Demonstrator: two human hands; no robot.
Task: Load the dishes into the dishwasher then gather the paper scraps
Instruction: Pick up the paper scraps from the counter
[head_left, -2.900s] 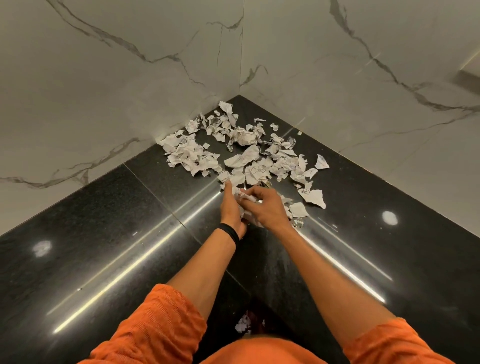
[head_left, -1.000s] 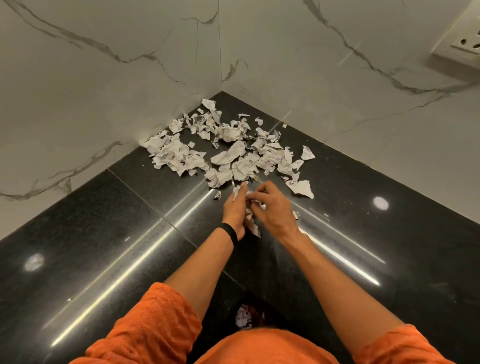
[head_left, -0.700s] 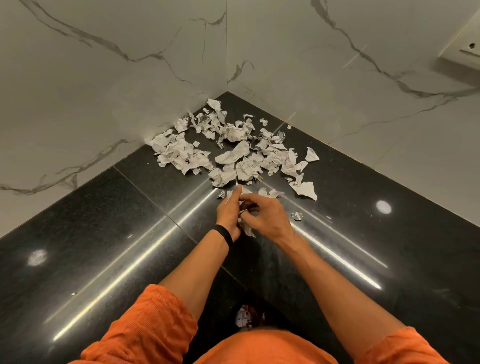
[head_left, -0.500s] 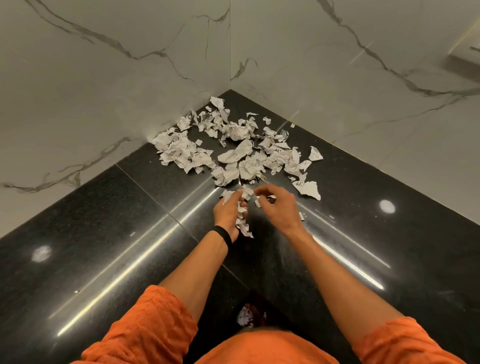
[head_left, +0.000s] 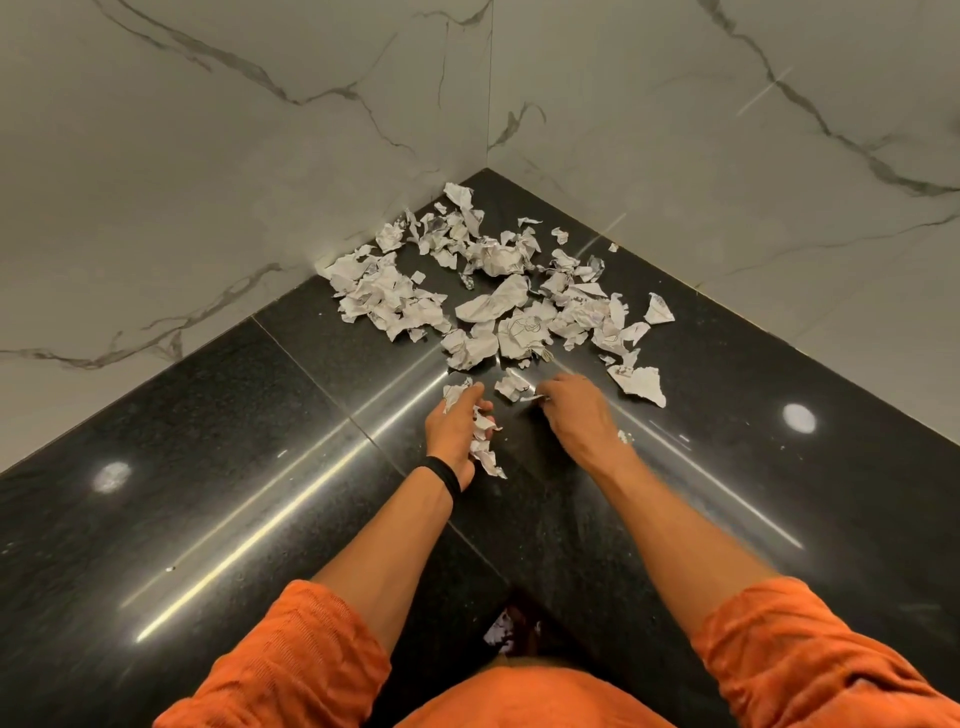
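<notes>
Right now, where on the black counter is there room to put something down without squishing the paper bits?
The counter is bare left of the left hand, out to the marble wall. It is bare right of the right hand, past the big scrap. The corner is crowded with paper scraps, and both hands are at the pile's near edge.
</notes>
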